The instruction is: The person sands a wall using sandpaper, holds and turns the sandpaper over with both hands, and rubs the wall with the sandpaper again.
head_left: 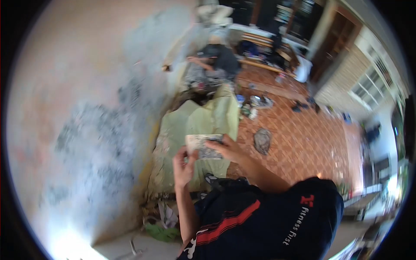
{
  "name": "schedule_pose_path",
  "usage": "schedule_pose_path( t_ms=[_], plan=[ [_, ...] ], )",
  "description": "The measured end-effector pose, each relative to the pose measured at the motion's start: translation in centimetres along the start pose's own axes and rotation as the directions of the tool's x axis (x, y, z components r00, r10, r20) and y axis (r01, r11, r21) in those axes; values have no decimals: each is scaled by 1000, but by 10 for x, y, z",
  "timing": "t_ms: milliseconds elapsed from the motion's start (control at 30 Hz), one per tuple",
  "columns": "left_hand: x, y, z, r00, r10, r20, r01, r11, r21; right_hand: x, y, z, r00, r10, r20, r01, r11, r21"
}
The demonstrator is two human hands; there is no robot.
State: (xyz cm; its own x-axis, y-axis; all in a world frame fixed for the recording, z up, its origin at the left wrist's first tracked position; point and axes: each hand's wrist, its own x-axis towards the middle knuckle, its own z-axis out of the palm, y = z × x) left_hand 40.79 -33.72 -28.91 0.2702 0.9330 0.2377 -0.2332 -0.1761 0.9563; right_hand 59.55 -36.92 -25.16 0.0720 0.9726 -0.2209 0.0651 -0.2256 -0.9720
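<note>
Both my hands hold a small rectangular sheet [199, 146], cream on its left part and speckled grey on the right; I cannot make out what kind it is. My left hand [183, 166] pinches its lower left corner between thumb and fingers. From the right, my right hand [229, 149] grips it, with fingers lying across the grey face. Beneath the sheet, a pale green cover [203, 115] is spread out along the foot of the wall. The stained wall [104, 112], with dark blotchy patches, rises to my left.
Farther along the wall, another person [221, 60] in dark clothing is low beside the cover. Brown patterned tiles [294, 134] stretch to the right, with a grey crumpled bag [262, 141] on them. A cluttered wooden bench [262, 54] stands at the back.
</note>
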Motion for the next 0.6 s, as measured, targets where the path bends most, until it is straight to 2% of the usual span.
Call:
schedule_pose_path(
  t_ms=[33, 67, 100, 167, 200, 300, 400, 433, 533, 600],
  plan=[
    [-1, -9, -6, 1000, -6, -29, 8, 997, 76, 7, 4, 1, 992, -42, 118, 29, 994, 108],
    [-1, -14, -9, 997, 61, -41, -54, 987, 151, 6, 3, 1, 995, 14, 102, -18, 999, 42],
    [-2, -12, -9, 997, 31, -68, -21, 990, 142, 11, 10, 11, 985, -164, 61, 148, 968, 202],
    [-10, -12, -23, 998, -19, -67, 35, 970, 242, 18, 22, 25, 989, -146, 23, 131, 939, 318],
    [-13, -13, -30, 998, -50, -48, 62, 956, 286, 20, 22, 31, 987, -151, 60, 126, 944, 305],
    [-19, -7, -45, 990, -70, -123, 106, 944, 312, 24, 17, 46, 977, -158, 140, 117, 957, 266],
    [-27, -7, -61, 979, -70, -192, 123, 952, 281, 35, 14, 58, 932, -190, 309, 113, 962, 248],
    [-29, -2, -64, 978, -36, -204, 86, 967, 239, 37, 15, 64, 925, -195, 326, 117, 963, 243],
    [-37, 7, -79, 969, -48, -241, 131, 930, 343, 47, 20, 79, 902, -206, 380, 121, 964, 236],
    [-41, 6, -85, 955, -32, -294, 127, 942, 312, 55, 23, 86, 885, -200, 421, 109, 967, 231]
  ],
)
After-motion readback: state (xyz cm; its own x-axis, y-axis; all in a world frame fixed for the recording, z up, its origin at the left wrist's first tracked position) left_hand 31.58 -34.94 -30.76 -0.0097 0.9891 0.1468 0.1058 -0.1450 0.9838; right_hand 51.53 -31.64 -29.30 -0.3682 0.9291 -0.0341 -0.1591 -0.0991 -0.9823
